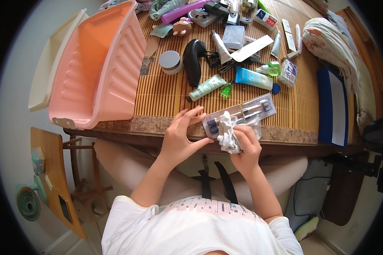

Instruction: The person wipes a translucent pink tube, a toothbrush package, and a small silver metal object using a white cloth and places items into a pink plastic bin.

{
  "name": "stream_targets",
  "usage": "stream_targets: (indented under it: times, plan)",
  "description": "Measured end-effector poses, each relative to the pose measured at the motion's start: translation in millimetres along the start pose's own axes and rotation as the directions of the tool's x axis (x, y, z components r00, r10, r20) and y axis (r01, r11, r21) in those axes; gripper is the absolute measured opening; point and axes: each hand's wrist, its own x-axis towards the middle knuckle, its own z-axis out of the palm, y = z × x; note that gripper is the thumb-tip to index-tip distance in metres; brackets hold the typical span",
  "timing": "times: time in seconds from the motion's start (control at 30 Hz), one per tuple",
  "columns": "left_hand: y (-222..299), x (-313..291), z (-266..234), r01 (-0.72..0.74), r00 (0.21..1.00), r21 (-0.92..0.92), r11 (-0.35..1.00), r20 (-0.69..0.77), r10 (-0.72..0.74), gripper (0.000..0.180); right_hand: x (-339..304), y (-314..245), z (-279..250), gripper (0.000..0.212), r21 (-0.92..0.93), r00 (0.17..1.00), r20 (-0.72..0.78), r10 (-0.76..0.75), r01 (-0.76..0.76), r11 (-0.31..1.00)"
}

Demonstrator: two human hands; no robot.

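Near the front edge of the mat-covered table lies a clear plastic case, slanting up to the right, with slim dark-tipped tools inside. My right hand pinches a crumpled white cloth or wipe over the front part of this case and hides some of it. Beside the case's left end is my left hand, thumb and fingers spread apart, nothing between them. Its thumb tip reaches the case's lower left corner; whether it touches I cannot tell. Just beyond lie a light green tube and a small green bottle.
A pink plastic bin lies tipped at the left. Farther back are a round jar, a black curved device, a blue-and-white tube and several small items. A blue box and a bundled cloth are at the right.
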Motion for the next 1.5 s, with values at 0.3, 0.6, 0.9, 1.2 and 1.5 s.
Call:
stream_targets:
  times: [0.3, 0.6, 0.9, 1.2, 1.5]
  plan:
    - [8, 0, 3, 0.072, 0.997, 0.034, 0.997, 0.014, -0.073, 0.073, 28, -9, 32, 0.043, -0.097, 0.948, 0.253, -0.196, 0.226, 0.969]
    - [12, 2, 7, 0.037, 0.999, 0.082, 0.996, 0.010, -0.038, 0.077, 24, -9, 43, 0.041, 0.064, 0.976, 0.167, -0.140, 0.131, 0.989]
    - [11, 1, 5, 0.034, 0.999, 0.055, 0.998, 0.014, -0.034, 0.084, 34, 4, 14, 0.039, -0.026, 0.984, 0.158, -0.083, 0.088, 0.996]
    - [15, 2, 1, 0.034, 0.999, 0.064, 0.997, 0.037, -0.037, 0.078, 34, 36, -16, 0.027, 0.269, 0.914, -0.186, 0.360, -0.305, 0.914]
    - [23, 6, 6, -0.048, 0.984, 0.242, 0.969, 0.181, 0.004, 0.052, 20, 26, -8, 0.028, -0.327, 0.987, 0.087, -0.133, 0.154, 0.932]
